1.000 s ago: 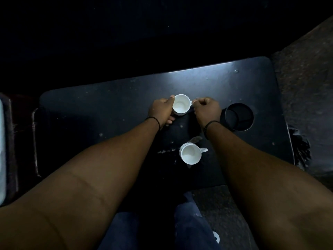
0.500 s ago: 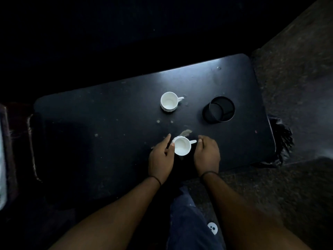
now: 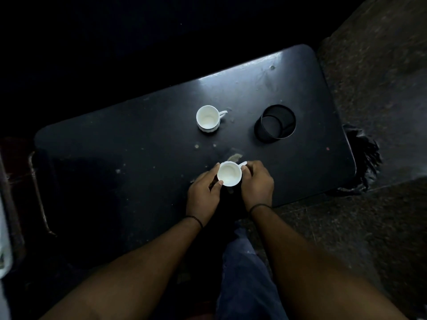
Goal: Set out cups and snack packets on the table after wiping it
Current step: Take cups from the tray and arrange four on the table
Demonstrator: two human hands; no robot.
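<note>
Two empty white cups stand on a dark, speckled table (image 3: 138,146). The far cup (image 3: 207,117) stands alone near the table's middle, handle pointing right. The near cup (image 3: 229,173) is close to the front edge, between both hands. My left hand (image 3: 203,192) touches its left side with thumb and fingers. My right hand (image 3: 257,181) is against its right side, fingers at the handle. No snack packets are in view.
A black mesh cylinder holder (image 3: 275,123) stands to the right of the far cup. Dark crumpled material (image 3: 362,160) hangs at the table's right end. A metal rail (image 3: 39,195) runs along the left end. Stone floor lies to the right.
Both hands left the far cup and came back to the near cup, closing onto its sides. The far cup stays where it was set.
</note>
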